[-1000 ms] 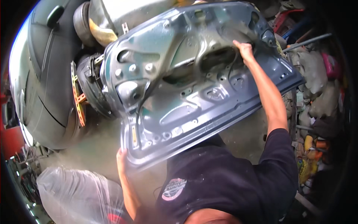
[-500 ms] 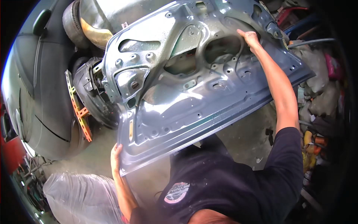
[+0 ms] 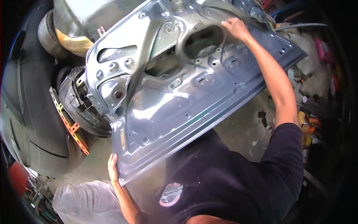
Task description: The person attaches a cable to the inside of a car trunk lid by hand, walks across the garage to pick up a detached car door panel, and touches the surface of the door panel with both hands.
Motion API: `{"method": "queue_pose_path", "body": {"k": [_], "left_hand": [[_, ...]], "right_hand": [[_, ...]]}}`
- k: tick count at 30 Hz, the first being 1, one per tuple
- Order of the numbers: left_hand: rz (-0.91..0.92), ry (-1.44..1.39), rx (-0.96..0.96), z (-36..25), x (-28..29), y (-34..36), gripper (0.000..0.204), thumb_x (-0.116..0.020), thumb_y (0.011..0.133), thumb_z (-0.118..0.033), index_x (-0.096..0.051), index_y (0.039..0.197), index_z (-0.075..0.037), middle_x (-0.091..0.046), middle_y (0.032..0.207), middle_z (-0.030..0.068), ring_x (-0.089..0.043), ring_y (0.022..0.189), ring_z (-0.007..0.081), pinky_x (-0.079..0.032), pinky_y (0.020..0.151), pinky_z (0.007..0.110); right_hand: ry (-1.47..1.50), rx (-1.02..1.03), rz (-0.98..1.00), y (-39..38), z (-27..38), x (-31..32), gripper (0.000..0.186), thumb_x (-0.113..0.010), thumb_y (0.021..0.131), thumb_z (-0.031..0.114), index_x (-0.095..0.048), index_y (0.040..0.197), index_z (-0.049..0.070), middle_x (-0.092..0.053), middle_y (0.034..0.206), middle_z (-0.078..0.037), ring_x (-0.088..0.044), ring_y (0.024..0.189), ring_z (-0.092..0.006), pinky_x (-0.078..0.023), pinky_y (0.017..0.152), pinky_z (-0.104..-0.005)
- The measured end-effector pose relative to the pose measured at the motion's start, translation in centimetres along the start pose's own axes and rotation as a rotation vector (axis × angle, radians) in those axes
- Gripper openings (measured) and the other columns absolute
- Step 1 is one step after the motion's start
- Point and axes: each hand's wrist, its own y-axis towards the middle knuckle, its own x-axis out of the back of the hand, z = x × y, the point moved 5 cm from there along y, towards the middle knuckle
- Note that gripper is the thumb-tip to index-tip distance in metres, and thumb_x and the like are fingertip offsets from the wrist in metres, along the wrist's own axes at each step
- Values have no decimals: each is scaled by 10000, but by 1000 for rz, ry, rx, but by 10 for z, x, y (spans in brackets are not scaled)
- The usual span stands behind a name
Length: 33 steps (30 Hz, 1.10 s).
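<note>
A bare grey car door shell (image 3: 160, 123), glossy and full of cut-outs, lies tilted across the view in front of me. My left hand (image 3: 112, 166) is closed round its near left corner, fingers partly hidden by the edge. Farther up on the right, my right hand (image 3: 237, 29) grips the rim of an opening in the door, with its thumb on top and some fingers out of sight behind the metal. White light glares off the door's middle, and drop-like specks dot its upper part.
A dark car body (image 3: 41, 130) stands on the left, with a tyre (image 3: 50, 35) beyond it. An orange perforated bracket (image 3: 74, 128) leans near a black curved part (image 3: 72, 100). Plastic sheeting (image 3: 85, 201) lies at lower left. Bags and clutter (image 3: 313, 78) fill the right side.
My view has shifted, so the door and surroundings sit farther left. Both hands keep their hold on the door; the right thumb, raised before, now lies lower.
</note>
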Motion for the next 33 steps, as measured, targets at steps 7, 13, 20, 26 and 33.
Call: {"method": "queue_pose_path", "body": {"k": [7,13,20,26,33], "left_hand": [[2,63,25,-15,-4,0,387,-647,1016,-303,-638,1260,-3,-693,1078,23,-627,917,84,-489,833,227],[-63,193,-6,-10,13,-3,420,-620,1030,-350,-634,1260,1,-691,1087,17,-627,949,88,-492,868,245],[-157,385,32,-12,44,4,439,-595,1037,-408,-673,1226,-19,-693,1119,12,-630,985,103,-492,906,263],[-99,499,102,-55,17,-8,534,-583,1049,-407,-641,1332,42,-690,1206,53,-614,1094,134,-460,1002,282],[-161,759,180,-105,-35,-10,515,-556,1058,-455,-721,1020,32,-701,829,41,-606,751,141,-508,751,335]], "right_hand": [[-131,267,103,-125,60,94,428,-653,982,326,-676,1232,-19,-731,1151,-214,-694,1067,-401,-538,938,-433],[-51,294,0,-232,60,110,365,-750,904,237,-716,1167,-13,-722,1146,-225,-664,1113,-409,-505,996,-453],[35,457,-253,-256,43,70,167,-720,838,145,-740,887,-13,-752,929,-155,-730,907,-353,-563,880,-434],[74,539,-370,-250,42,83,141,-659,833,113,-709,789,-12,-723,805,-141,-733,781,-322,-577,751,-405],[91,615,-457,-245,45,92,160,-629,802,130,-665,727,-7,-673,722,-125,-686,676,-306,-556,674,-386]]}}
